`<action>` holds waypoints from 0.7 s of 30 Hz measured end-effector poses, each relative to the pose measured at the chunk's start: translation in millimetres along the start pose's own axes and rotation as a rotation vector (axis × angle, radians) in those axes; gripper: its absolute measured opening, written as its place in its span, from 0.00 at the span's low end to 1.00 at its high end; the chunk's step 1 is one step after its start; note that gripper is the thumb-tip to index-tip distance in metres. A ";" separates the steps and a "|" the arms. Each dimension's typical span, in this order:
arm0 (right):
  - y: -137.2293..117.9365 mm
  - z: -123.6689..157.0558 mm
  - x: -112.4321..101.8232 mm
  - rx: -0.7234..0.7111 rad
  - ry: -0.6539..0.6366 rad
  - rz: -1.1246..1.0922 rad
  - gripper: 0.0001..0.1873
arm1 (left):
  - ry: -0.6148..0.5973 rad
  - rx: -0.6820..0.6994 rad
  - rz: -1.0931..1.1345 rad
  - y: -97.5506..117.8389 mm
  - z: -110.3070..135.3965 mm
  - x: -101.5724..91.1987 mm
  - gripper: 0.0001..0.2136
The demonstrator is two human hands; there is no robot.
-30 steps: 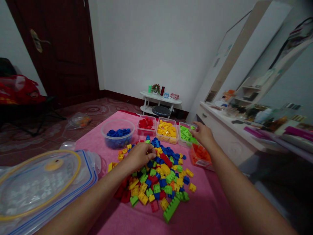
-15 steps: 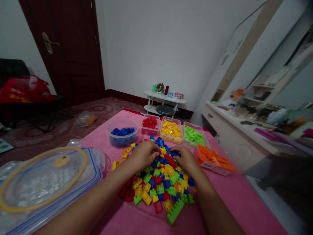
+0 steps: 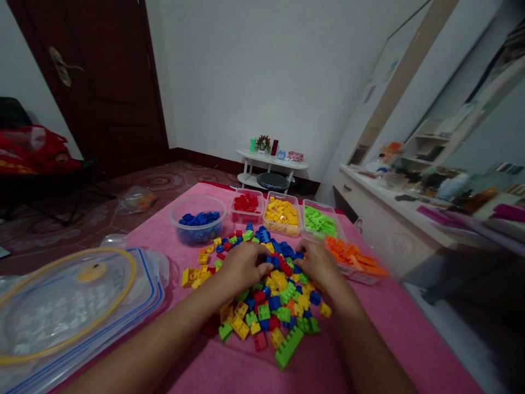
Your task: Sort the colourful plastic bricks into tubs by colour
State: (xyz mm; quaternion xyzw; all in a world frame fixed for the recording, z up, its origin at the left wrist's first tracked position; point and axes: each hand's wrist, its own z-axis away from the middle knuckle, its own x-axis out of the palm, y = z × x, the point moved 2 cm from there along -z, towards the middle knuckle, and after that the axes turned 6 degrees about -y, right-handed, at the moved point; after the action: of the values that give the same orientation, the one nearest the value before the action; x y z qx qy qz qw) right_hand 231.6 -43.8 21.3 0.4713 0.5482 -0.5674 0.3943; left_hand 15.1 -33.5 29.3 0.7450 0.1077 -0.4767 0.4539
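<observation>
A heap of mixed toy bricks (image 3: pixel 268 298) in red, blue, yellow, green and orange lies on a pink cloth (image 3: pixel 369 339). My left hand (image 3: pixel 241 265) rests on the heap's far left side with fingers curled into the bricks. My right hand (image 3: pixel 318 265) rests on the heap's far right side, fingers curled down among blue bricks. What either hand grips is hidden. Behind the heap stand a round tub of blue bricks (image 3: pixel 197 220), a red tub (image 3: pixel 246 203), a yellow tub (image 3: pixel 281 214), a green tub (image 3: pixel 320 221) and an orange tray (image 3: pixel 355 261).
A large clear lidded container (image 3: pixel 69 306) with a yellow ring sits at the left. A long green brick (image 3: pixel 289 348) lies nearest me. A white dresser (image 3: pixel 394 219) with clutter runs along the right. A small white shelf (image 3: pixel 268 164) and a dark door (image 3: pixel 102 82) stand beyond.
My right hand came back from the green tub to the heap and now sits beside my left hand. Several bricks have spread out to the left of the heap.
</observation>
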 end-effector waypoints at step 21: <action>-82.6 38.0 -40.5 -0.314 0.296 -0.638 0.12 | -0.135 -0.306 1.441 5.3 -3.1 2.5 0.04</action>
State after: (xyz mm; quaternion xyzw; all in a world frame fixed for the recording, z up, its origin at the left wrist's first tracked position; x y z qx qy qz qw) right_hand 158.0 -77.1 79.5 0.2881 0.7984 -0.4965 0.1818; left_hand 21.5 -34.7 30.8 0.5282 -0.3711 -0.0850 0.7590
